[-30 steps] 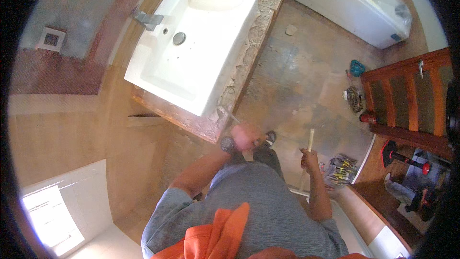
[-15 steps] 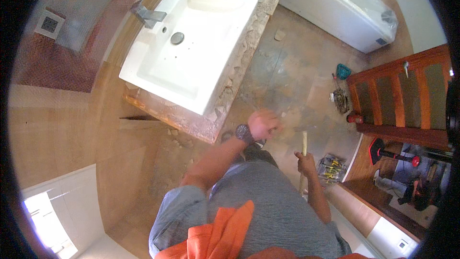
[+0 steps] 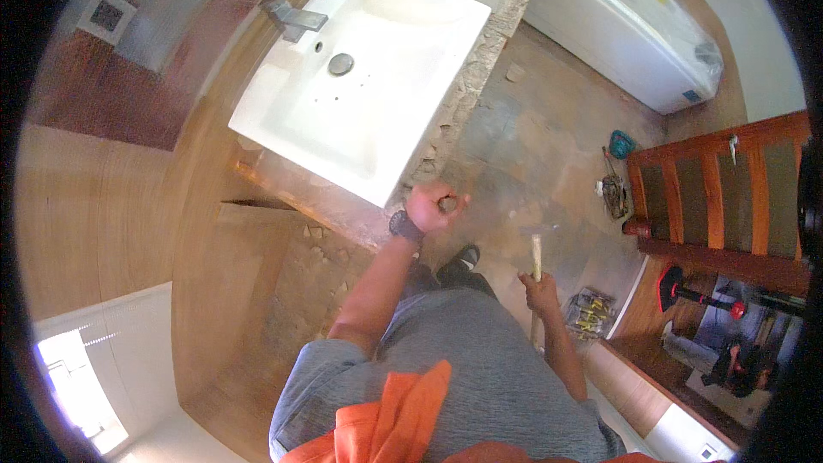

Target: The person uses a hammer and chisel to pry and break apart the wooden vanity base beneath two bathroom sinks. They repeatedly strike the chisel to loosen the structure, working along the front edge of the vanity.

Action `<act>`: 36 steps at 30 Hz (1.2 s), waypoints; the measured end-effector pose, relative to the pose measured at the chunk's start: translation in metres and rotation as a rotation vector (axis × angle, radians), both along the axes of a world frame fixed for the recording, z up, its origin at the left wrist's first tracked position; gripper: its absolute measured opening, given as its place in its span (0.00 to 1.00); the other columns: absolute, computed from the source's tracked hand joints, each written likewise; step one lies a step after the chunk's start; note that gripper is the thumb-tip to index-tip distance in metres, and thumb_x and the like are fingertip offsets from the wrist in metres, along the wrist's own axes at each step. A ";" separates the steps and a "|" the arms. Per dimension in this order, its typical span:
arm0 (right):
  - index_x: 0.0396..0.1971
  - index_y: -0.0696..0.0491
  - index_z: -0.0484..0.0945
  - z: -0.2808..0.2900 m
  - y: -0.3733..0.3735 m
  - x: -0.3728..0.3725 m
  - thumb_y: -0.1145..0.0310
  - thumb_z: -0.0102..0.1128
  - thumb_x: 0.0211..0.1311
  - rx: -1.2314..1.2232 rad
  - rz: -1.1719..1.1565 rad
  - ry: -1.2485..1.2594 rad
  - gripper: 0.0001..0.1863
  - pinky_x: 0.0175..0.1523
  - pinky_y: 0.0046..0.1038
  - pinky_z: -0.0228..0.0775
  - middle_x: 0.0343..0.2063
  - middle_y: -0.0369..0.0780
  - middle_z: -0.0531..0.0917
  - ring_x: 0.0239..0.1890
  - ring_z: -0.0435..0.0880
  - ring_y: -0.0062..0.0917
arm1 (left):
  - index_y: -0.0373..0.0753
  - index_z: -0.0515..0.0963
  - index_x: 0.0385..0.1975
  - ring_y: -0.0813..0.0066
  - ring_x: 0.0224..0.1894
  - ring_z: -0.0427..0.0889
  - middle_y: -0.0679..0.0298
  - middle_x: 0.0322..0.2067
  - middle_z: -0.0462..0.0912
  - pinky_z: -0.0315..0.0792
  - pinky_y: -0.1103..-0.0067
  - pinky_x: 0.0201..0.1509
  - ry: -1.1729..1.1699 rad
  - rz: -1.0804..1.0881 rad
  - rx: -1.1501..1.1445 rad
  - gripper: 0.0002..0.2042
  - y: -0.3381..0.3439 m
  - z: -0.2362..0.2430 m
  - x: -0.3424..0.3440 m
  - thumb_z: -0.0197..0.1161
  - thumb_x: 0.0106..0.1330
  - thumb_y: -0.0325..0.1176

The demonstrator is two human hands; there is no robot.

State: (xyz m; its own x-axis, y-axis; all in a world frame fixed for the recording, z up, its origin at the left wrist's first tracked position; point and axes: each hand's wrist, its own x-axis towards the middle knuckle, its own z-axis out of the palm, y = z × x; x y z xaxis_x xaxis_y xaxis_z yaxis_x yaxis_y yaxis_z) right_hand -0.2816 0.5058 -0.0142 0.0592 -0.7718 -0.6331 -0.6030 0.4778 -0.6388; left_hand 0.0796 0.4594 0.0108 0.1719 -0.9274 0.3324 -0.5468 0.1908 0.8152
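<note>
The broken front edge of the worktop (image 3: 473,77) is run along by open floor (image 3: 536,150), which is bounded farther right by a bathtub (image 3: 613,56) and a slatted wooden door (image 3: 716,189). The left hand (image 3: 435,207) is held beside the worktop's near corner, its fingers curled in a ring; whether anything is gripped cannot be told. To its right, a hammer (image 3: 537,257) is grasped by its pale handle in the right hand (image 3: 540,293), head uppermost. A round stopper (image 3: 341,64) is seated in the white sink (image 3: 377,129); yellow-handled tools (image 3: 590,324) are held in a clear box (image 3: 609,312).
</note>
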 end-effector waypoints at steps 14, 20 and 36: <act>0.37 0.59 0.81 0.076 -0.026 0.139 0.58 0.62 0.65 -0.278 0.459 0.040 0.17 0.40 0.34 0.74 0.27 0.46 0.84 0.32 0.85 0.34 | 0.39 0.79 0.23 0.55 0.22 0.78 0.58 0.18 0.77 0.72 0.69 0.27 0.073 -0.215 0.041 0.10 0.007 -0.011 0.022 0.72 0.43 0.33; 0.29 0.60 0.80 0.090 -0.020 0.154 0.56 0.60 0.66 -0.435 0.381 -0.012 0.19 0.35 0.38 0.74 0.22 0.52 0.81 0.26 0.85 0.39 | 0.38 0.77 0.22 0.56 0.21 0.78 0.58 0.18 0.77 0.71 0.70 0.26 0.109 -0.221 0.042 0.11 0.007 -0.005 0.024 0.73 0.42 0.33; 0.29 0.59 0.80 0.089 -0.007 0.161 0.56 0.57 0.65 -0.459 0.472 0.226 0.18 0.36 0.43 0.74 0.24 0.54 0.82 0.30 0.83 0.51 | 0.38 0.74 0.21 0.54 0.24 0.77 0.57 0.19 0.75 0.70 0.68 0.28 0.109 -0.199 -0.009 0.13 0.013 -0.018 0.026 0.73 0.40 0.33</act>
